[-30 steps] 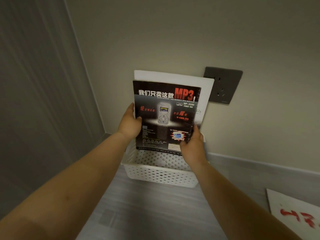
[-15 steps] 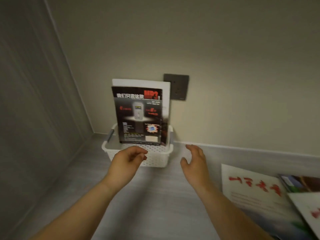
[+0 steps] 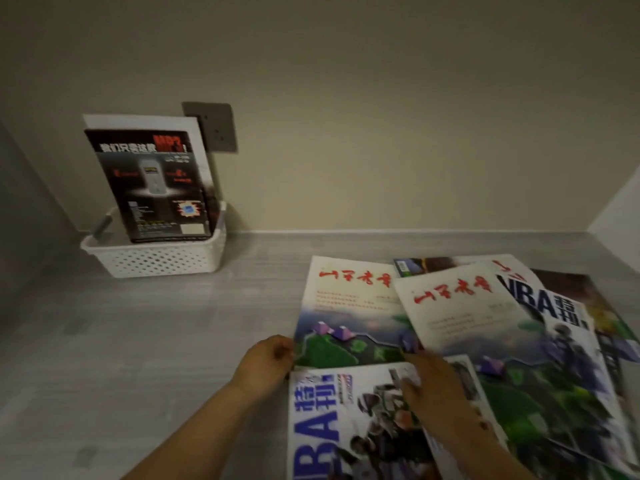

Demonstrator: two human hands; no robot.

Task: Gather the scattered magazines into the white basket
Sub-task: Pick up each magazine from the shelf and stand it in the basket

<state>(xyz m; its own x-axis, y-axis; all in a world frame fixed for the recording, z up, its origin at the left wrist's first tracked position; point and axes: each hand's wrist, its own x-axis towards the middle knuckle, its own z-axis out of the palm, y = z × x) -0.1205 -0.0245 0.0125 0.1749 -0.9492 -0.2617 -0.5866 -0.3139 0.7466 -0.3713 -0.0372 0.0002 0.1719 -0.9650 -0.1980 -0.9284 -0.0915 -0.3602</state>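
Note:
The white basket (image 3: 156,261) stands at the back left against the wall. A black MP3 magazine (image 3: 152,181) stands upright in it, in front of a white one (image 3: 138,121). Several magazines lie scattered on the right. My left hand (image 3: 266,362) has curled fingers pinching the lower left edge of a landscape magazine with red calligraphy (image 3: 346,317). My right hand (image 3: 433,386) rests flat across that magazine and the near NBA magazine (image 3: 346,427). A second red-calligraphy magazine (image 3: 485,323) overlaps them. The picture is blurred.
A grey wall socket (image 3: 214,126) sits behind the basket. Another NBA magazine (image 3: 554,306) and darker ones lie at the far right. The grey wood-grain surface (image 3: 138,358) stretches between the basket and the pile. Walls close the back and both sides.
Both hands let go of the black magazine, which now stands in the basket, and moved right and down to the scattered pile. My view swung right.

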